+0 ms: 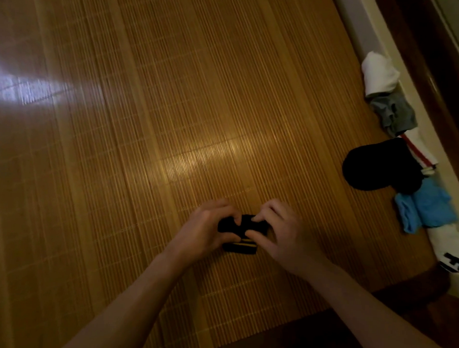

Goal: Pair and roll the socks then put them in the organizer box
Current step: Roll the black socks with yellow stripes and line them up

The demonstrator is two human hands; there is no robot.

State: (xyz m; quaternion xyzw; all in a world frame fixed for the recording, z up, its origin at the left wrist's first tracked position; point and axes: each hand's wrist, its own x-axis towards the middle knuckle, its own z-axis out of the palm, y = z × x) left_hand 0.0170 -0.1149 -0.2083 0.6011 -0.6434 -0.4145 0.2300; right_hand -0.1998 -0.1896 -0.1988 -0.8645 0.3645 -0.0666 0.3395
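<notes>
Black knit with a thin yellow stripe: the roll [240, 232] lies on the mat [147, 119], at about 6 o'clock from the mat's middle, caught between both hands. The left hand [208, 230] grips its 9 o'clock end with fingers curled over the top. The right hand [283, 235] pinches the 3 o'clock side, fingertips pressed into the upper fold and thumb near the stripe.

I judge the roll light, soft and springy, neither slippery nor fragile. A rolled pair tends to unwind, so the hold should span the whole bundle and squeeze the layers together. The striped cuff looks like the best edge to grip if it is to be turned over the rest.

The mat is glossy bamboo slats, hard and probably slick under cloth, with glare at 9 to 10 o'clock. Along its 3 o'clock edge lie loose socks: a white sock [379, 73] at 2 o'clock, then a grey sock [394, 114], a black sock [374, 168], a blue sock [427, 209] and a lettered sock [449, 249] at 4 o'clock. Dark wood [422, 63] runs beyond them. The room is dim, and no box is in view.
</notes>
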